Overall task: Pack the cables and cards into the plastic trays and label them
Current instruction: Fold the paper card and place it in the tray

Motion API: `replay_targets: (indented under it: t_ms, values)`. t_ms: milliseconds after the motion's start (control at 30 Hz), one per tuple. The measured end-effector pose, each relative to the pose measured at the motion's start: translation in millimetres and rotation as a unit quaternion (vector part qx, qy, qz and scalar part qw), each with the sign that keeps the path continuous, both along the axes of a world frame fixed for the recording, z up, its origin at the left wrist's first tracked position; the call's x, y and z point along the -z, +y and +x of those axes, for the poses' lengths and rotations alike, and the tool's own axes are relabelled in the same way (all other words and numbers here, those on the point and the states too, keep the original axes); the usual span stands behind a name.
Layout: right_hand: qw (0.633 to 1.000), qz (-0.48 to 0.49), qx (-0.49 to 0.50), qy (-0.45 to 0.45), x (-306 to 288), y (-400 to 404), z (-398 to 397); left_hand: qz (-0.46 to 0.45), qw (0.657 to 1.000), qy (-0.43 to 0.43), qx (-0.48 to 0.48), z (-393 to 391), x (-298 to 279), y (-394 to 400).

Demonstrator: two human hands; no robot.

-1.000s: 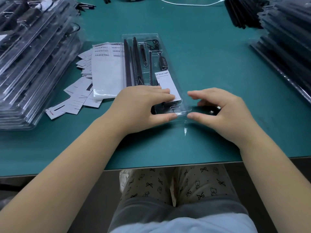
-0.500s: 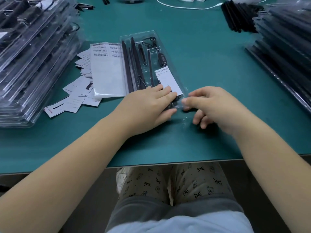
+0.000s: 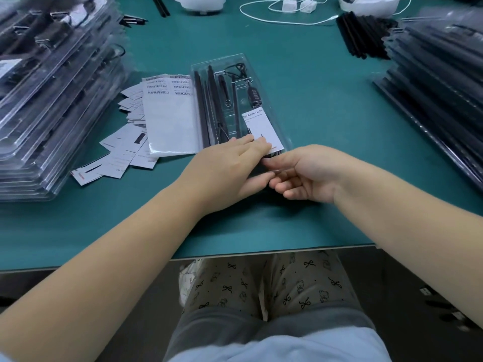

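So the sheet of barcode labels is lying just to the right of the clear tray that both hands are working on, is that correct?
Not quite: the head view shows the label sheet lying just left of the tray, not right. Both the left hand and right hand are indeed at the tray's near end.

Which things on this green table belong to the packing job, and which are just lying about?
In the job:
- clear plastic tray
- white printed card
- white barcode label sheet
- left hand, right hand

Lying about:
- white coiled cable
- loose black rods
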State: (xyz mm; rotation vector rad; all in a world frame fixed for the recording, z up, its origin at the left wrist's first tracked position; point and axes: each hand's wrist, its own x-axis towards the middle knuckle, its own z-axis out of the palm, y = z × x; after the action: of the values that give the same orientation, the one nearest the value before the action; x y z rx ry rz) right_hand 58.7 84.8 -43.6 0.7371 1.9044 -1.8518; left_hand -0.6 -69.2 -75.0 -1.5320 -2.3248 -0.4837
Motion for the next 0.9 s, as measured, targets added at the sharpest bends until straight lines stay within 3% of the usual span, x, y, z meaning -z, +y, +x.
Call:
replay_targets:
  t_ms: [200, 333, 567, 667, 800, 900]
  values:
    - [1.0, -0.001, 0.009, 0.008, 0.7, 1.6, 2.4, 0.079, 0.992, -0.095, 0.034, -9.3, -5.4, -7.9]
    - [0.999, -0.015, 0.043, 0.013, 1.8, 5.1, 3.4, -0.047, 0.984, -0.168, -0.039, -20.8, -1.8, -13.9]
    - [0.997, -0.016, 0.043, 0.055, 4.3, 5.6, 6.8, -0.025, 0.985, -0.169, -0.038, -16.9, -2.6, -12.4]
    - [0.998, 0.026, 0.027, 0.055, -0.2, 9.2, 2.3, -0.006, 0.982, -0.185, -0.03, -15.3, -3.7, -14.5]
    - [0.986, 0.099, 0.082, 0.107, -3.1, 25.7, -11.4, -0.029, 0.982, -0.186, -0.029, -15.7, -4.5, -11.0]
    - [0.988, 0.092, 0.078, 0.095, 2.0, 27.9, -15.5, 0.012, 0.973, -0.231, -0.011, -15.3, -3.5, -9.5]
